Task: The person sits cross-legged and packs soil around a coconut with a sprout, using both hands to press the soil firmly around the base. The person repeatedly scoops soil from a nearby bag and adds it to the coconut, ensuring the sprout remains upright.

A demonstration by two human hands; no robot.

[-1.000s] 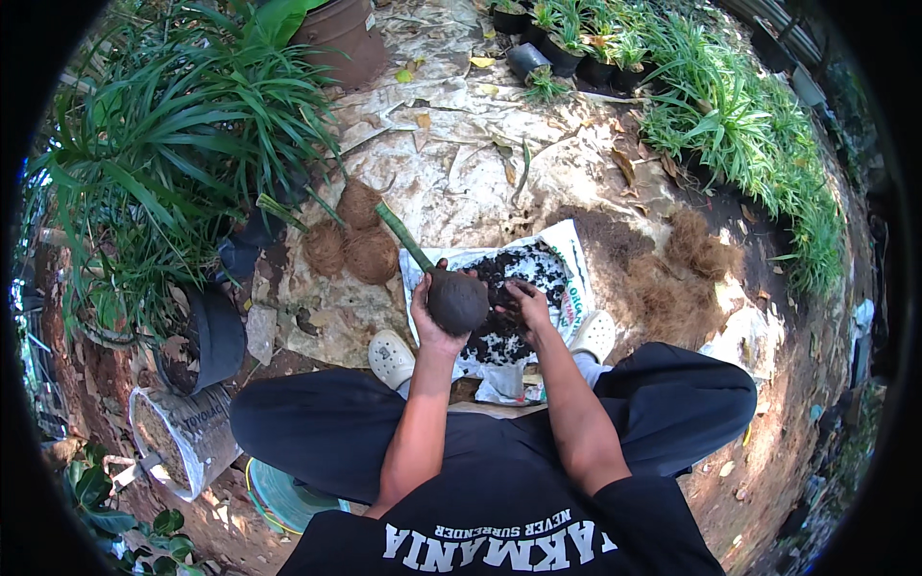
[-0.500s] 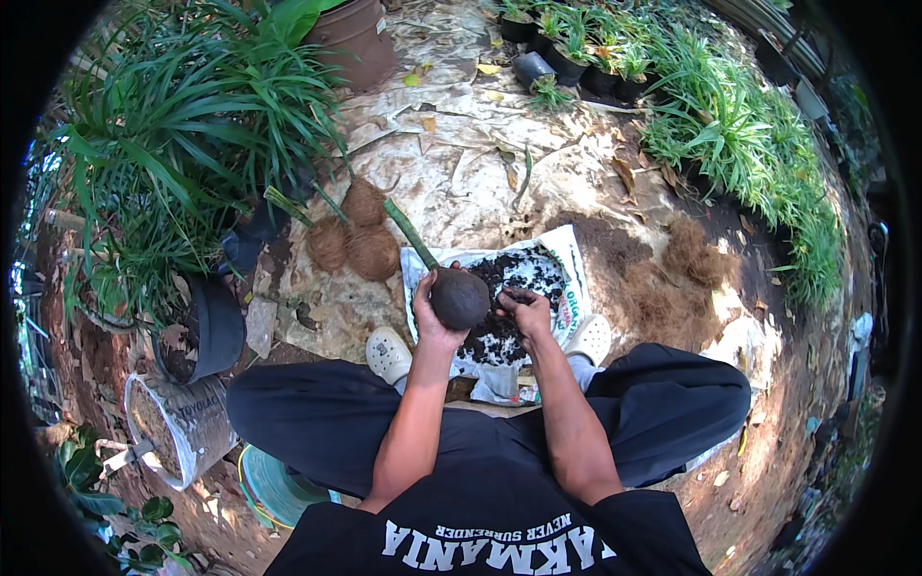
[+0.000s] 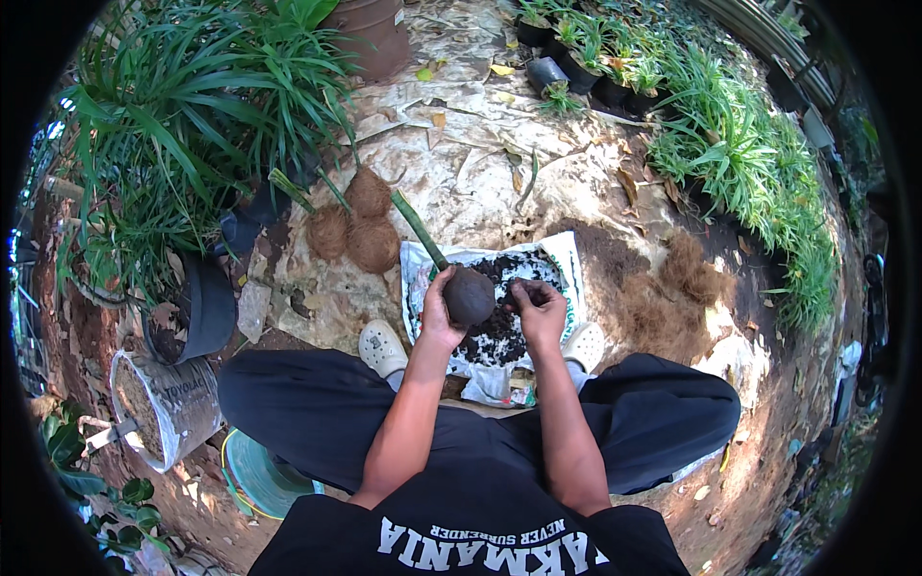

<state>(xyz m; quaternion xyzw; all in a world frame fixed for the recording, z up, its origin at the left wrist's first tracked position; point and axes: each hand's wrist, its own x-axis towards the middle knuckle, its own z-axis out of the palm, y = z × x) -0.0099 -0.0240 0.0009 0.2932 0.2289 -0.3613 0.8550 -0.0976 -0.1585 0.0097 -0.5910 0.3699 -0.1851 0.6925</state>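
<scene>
A dark round ball of soil (image 3: 471,296) rests in my left hand (image 3: 442,312), whose fingers curl around its left side. From the ball a thick green stem (image 3: 420,228) slants up to the far left. My right hand (image 3: 540,312) is just right of the ball and apart from it, thumb and fingers pinched together. Whatever sits in that pinch is too small and dark to make out. Both hands are above an opened white sack (image 3: 565,252) spread on the ground, with loose dark soil (image 3: 499,338) scattered over it.
Three brown fibre-wrapped balls (image 3: 373,242) with green stems lie at the far left. Loose brown fibre (image 3: 672,298) is heaped at the right. Potted plants (image 3: 591,67) line the far right, and a black pot (image 3: 206,312), a clear bag (image 3: 168,408) and a green bucket (image 3: 264,475) stand left.
My right hand has shifted slightly right and up, its fingers drawn closer together. The soil ball in my left hand has moved a little to the right.
</scene>
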